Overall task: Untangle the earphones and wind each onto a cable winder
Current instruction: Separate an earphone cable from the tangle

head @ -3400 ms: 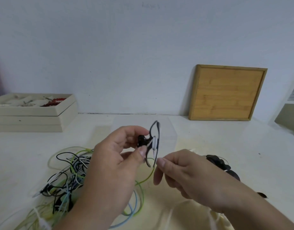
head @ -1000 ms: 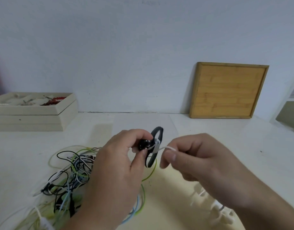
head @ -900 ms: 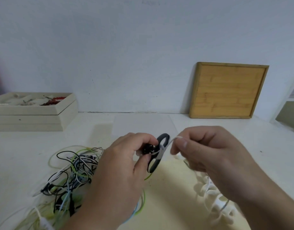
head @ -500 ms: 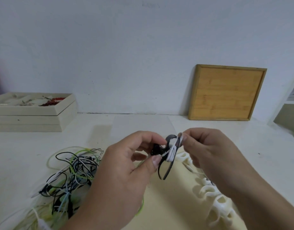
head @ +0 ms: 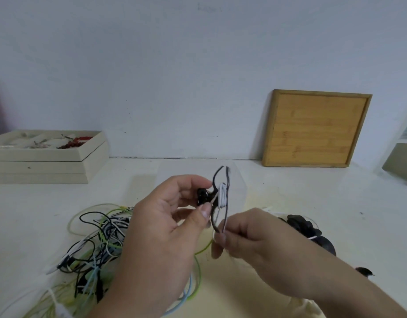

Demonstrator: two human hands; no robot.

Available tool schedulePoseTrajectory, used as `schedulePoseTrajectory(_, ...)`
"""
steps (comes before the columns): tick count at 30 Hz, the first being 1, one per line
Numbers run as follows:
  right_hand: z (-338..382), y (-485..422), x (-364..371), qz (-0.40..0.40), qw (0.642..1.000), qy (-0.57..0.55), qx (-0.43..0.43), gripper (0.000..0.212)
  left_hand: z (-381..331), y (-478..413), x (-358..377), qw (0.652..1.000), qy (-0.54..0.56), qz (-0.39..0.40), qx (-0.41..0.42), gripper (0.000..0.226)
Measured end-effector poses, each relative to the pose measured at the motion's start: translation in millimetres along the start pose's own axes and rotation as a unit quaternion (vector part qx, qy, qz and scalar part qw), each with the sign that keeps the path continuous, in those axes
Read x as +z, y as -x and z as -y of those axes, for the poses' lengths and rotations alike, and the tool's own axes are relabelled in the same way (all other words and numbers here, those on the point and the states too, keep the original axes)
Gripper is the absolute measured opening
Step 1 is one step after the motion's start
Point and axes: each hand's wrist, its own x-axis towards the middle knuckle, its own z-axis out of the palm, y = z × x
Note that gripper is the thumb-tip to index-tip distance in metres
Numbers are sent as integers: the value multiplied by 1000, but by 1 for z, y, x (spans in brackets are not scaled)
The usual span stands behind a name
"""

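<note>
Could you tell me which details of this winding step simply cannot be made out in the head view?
- The white cable below the black winder: its free run vanishes into the right hand.
- Left hand grip: the fingertips behind the winder are hidden.
- Tangled cables: the pile is cut off by the bottom edge and covered by the left wrist.
- Tray contents: too small to identify.

Black winder (head: 218, 198) w/ white cable (head: 222, 195); green/blue/black tangle (head: 99, 244); tan board (head: 315, 128).

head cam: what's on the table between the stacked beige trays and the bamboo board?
Nothing: in the head view the table along the wall is bare between the beige trays and the bamboo board.
</note>
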Motion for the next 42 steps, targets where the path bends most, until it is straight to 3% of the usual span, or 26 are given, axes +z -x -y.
schedulePoseTrajectory(7,4,4,-6,57,994,-71,-57,29,6,-3,-5,995,-79,-57,-6,38)
schedulePoseTrajectory(16,10,12,-14,17,992,-89,-92,32,2,2,-2,975,-211,-49,47,23)
schedulePoseTrajectory(20,10,13,-17,-81,982,-148,-79,26,0,3,-4,956,-284,14,70,28)
schedulePoseTrajectory(24,8,13,-23,-211,970,-112,-37,24,-4,4,-3,940,-325,49,90,31)
schedulePoseTrajectory(30,8,10,-25,-332,938,-100,-8,21,-9,6,0,973,-210,94,34,33)
schedulePoseTrajectory(34,5,8,-23,-293,949,-115,30,26,-8,6,0,986,-132,104,9,31)
schedulePoseTrajectory(38,4,3,-15,-171,982,-55,56,40,-6,5,1,996,-50,80,-2,29)
schedulePoseTrajectory(42,5,-1,2,-59,998,-12,35,28,-2,2,0,1000,-15,11,-7,30)
